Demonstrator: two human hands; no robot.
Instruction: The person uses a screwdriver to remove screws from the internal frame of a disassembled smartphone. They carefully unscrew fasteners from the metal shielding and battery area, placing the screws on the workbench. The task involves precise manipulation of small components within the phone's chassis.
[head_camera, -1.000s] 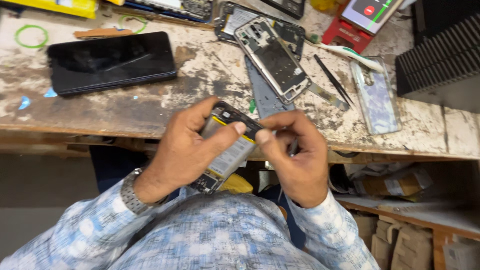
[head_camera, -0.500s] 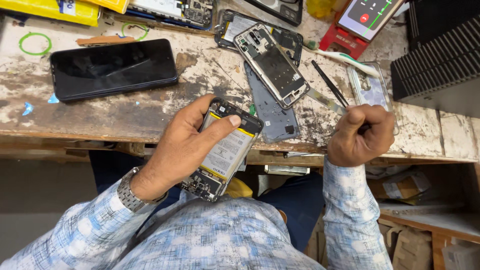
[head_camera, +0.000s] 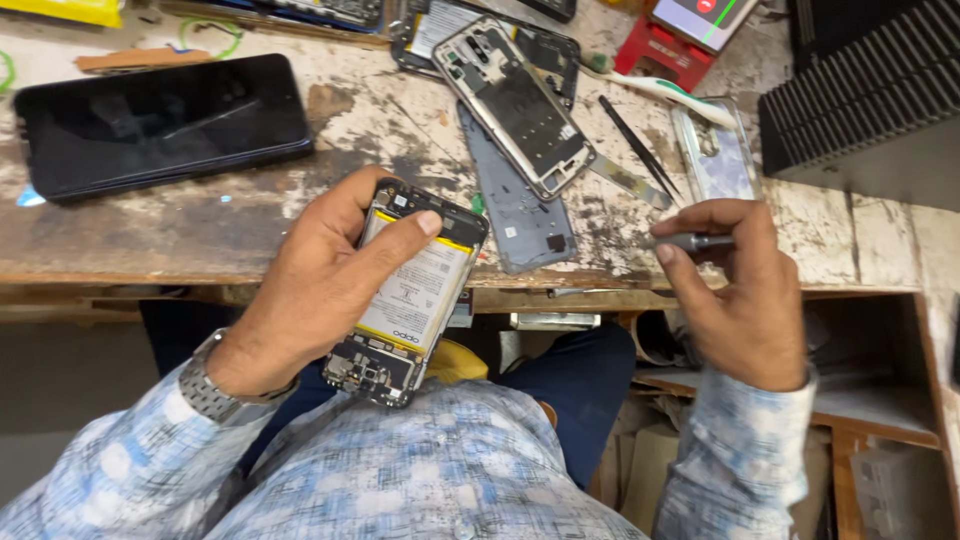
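My left hand (head_camera: 310, 290) grips an opened phone (head_camera: 410, 300), its back off, showing a white battery with yellow edges and the circuit boards at both ends. My thumb lies across the top of the battery. The phone is held over my lap at the worn bench's (head_camera: 230, 220) front edge. My right hand (head_camera: 745, 290) is to the right, at the bench edge, pinching a thin grey metal tool (head_camera: 690, 241) that points left. A grey phone back cover (head_camera: 520, 210) and a silver phone frame (head_camera: 515, 105) lie on the bench between my hands.
A black phone (head_camera: 160, 125) lies screen-up at the left. Black tweezers (head_camera: 640, 150), a clear phone case (head_camera: 715, 150), a red box with a phone on it (head_camera: 685, 30) and a black ridged block (head_camera: 865, 100) sit at the right. Shelves are under the bench.
My right hand left the opened phone, moved right to the bench edge and now holds the thin grey tool. My left hand kept the phone, tilting it slightly.
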